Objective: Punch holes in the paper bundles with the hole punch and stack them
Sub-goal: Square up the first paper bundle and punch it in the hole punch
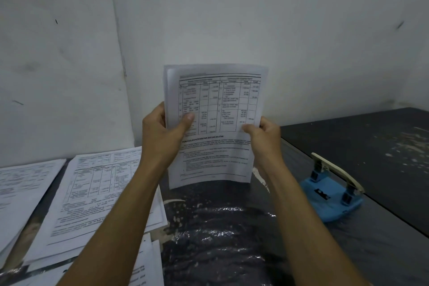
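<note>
The person holds one paper bundle [214, 123] up in the air, standing tall in front of the wall [255, 18]. The left hand [162, 132] grips its left edge, thumb on the front and fingers curled behind. The right hand [264, 137] pinches the right edge the same way. I think both hands hold the sides like this so the sheets can be made even before the holes go in, because a few back sheets peek out at the top left corner. The bottom of the bundle hangs just above the dark table [232, 227] and does not look like it touches it. The blue hole punch [334, 193] sits on the table, below and to the right of the right hand, with its pale handle up and nothing in it. Nothing lies between the bundle and the punch, so the way looks free. Below and to the left of the left hand lie more printed papers [97, 193], spread in loose, overlapping piles, and I cannot tell if those have holes
</note>
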A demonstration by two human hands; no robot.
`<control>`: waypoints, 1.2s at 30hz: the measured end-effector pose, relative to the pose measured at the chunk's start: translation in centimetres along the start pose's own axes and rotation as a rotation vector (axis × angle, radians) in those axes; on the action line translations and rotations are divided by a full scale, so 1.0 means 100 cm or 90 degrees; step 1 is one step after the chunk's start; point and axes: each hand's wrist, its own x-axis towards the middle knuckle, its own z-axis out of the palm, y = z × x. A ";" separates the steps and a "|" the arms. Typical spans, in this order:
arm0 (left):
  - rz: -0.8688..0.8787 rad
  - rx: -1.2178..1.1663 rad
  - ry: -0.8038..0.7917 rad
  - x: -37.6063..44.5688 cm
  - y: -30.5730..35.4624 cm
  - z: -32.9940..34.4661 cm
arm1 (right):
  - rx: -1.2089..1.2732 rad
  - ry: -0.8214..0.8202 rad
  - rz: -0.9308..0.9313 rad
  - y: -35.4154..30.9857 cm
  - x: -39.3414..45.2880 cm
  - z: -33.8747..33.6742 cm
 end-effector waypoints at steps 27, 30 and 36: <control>-0.009 0.008 -0.048 0.005 -0.004 -0.009 | 0.066 -0.031 0.026 -0.004 0.004 -0.010; 0.001 -0.003 -0.027 0.005 0.003 -0.011 | 0.056 -0.080 0.001 -0.008 0.002 -0.020; -0.047 -0.079 -0.068 0.013 0.025 -0.019 | 0.050 -0.060 -0.074 -0.028 0.001 -0.024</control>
